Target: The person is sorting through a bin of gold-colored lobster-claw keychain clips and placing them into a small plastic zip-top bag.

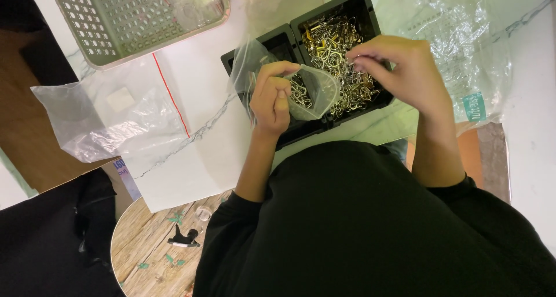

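A small clear plastic bag (pixel 315 91) is held open over a black two-compartment tray (pixel 370 19), its mouth turned to the right toward the other hand and its length running roughly left to right. A few metal clips show through the film inside it. The left hand (pixel 272 97) is curled around the bag's left side, fingers closed on the film and holding the mouth open. The right hand (pixel 405 68) hovers just right of the mouth, thumb and fingertips pinched together over the clips; whatever small piece is between them is too small to make out.

The tray's right compartment is heaped with metal clips and rings (pixel 336 45), gold and silver; the bag and left hand cover most of the left compartment.

Around it, on a white table (pixel 197 100): a grey perforated basket (pixel 116 19) at the upper left, a crumpled clear zip bag (pixel 110 123) with a red seal line to the left, and a large clear plastic sheet (pixel 463 48) to the right. Lower left stands a round wooden stool top (pixel 150 245).
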